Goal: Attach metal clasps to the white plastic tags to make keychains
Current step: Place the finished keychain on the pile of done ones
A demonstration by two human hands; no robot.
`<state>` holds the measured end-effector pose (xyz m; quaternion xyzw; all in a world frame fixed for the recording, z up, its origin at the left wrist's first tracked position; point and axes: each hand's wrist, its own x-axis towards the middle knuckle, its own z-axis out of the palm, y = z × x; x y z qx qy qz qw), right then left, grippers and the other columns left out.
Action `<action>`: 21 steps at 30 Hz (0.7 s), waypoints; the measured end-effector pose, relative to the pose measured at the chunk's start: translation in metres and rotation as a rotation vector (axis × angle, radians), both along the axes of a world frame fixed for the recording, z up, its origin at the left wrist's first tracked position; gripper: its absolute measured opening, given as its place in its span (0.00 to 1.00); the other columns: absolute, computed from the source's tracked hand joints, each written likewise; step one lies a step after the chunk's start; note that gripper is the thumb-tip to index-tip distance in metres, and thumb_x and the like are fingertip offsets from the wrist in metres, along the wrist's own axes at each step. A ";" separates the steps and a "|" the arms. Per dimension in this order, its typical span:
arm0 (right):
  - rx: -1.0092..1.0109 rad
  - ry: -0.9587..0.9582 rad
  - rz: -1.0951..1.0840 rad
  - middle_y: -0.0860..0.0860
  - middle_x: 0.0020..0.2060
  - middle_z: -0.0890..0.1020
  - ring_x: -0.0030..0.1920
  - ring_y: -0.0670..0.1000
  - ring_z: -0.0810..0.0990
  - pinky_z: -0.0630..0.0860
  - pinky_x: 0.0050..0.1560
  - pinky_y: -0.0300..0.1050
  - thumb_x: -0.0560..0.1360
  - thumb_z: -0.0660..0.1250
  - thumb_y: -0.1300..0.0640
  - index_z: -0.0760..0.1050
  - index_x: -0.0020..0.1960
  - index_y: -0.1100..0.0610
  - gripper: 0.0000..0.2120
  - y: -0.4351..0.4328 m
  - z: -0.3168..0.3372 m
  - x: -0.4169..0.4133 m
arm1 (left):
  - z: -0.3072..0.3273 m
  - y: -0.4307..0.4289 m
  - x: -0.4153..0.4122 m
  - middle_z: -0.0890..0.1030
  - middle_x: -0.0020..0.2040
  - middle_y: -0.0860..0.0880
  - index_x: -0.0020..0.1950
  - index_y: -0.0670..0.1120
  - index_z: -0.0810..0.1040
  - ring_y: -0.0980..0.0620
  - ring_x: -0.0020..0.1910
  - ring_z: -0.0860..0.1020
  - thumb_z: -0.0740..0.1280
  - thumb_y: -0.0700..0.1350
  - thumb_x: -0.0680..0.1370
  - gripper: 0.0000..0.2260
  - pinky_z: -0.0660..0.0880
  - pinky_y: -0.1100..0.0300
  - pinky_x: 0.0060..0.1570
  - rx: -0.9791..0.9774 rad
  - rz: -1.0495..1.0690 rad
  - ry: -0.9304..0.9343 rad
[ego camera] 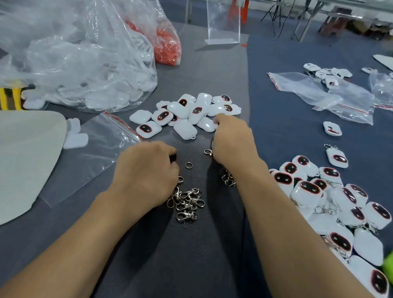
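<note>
left hand (147,170), right hand (232,141): grips unclear | clasps (188,202) between | tags (190,115) ahead | bags (72,57) left

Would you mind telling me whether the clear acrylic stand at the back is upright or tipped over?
Upright: the acrylic stand sits on its foot, with the panel rising nearly vertical.
</note>
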<state>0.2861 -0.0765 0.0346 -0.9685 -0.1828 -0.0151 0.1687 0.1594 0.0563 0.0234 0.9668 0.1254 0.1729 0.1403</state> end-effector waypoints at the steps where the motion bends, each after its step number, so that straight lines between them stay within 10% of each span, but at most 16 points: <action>1: -0.002 -0.005 0.002 0.57 0.54 0.79 0.54 0.62 0.76 0.67 0.46 0.47 0.76 0.62 0.65 0.73 0.58 0.59 0.11 -0.003 0.001 -0.010 | 0.003 0.004 -0.002 0.85 0.42 0.53 0.47 0.53 0.85 0.48 0.45 0.81 0.65 0.47 0.74 0.08 0.73 0.59 0.43 -0.046 -0.021 0.019; 4: 0.013 0.015 -0.015 0.56 0.51 0.79 0.45 0.61 0.72 0.65 0.43 0.48 0.75 0.61 0.66 0.72 0.52 0.56 0.09 -0.011 0.004 -0.036 | 0.013 0.016 -0.008 0.86 0.43 0.57 0.49 0.56 0.86 0.55 0.44 0.81 0.67 0.39 0.69 0.16 0.73 0.66 0.46 -0.224 -0.104 0.115; 10: 0.248 -0.162 -0.074 0.51 0.59 0.82 0.61 0.56 0.77 0.66 0.60 0.44 0.78 0.58 0.69 0.77 0.69 0.50 0.25 -0.032 -0.010 -0.081 | 0.012 0.022 -0.007 0.87 0.46 0.54 0.50 0.55 0.87 0.51 0.49 0.83 0.69 0.37 0.73 0.15 0.78 0.59 0.53 -0.151 -0.093 0.137; 13: 0.585 -0.203 -0.122 0.43 0.43 0.82 0.43 0.41 0.79 0.71 0.45 0.39 0.82 0.60 0.62 0.77 0.66 0.44 0.18 -0.038 -0.012 -0.099 | 0.011 0.021 -0.008 0.86 0.39 0.54 0.45 0.55 0.87 0.48 0.44 0.82 0.70 0.42 0.73 0.09 0.76 0.59 0.44 -0.066 -0.036 0.102; 21: 1.129 0.284 -0.165 0.50 0.42 0.85 0.34 0.53 0.87 0.85 0.36 0.54 0.73 0.66 0.64 0.71 0.46 0.41 0.16 -0.036 -0.012 -0.116 | 0.004 -0.001 -0.009 0.80 0.31 0.64 0.40 0.58 0.85 0.58 0.37 0.82 0.73 0.45 0.71 0.06 0.73 0.62 0.39 -0.281 0.044 -0.138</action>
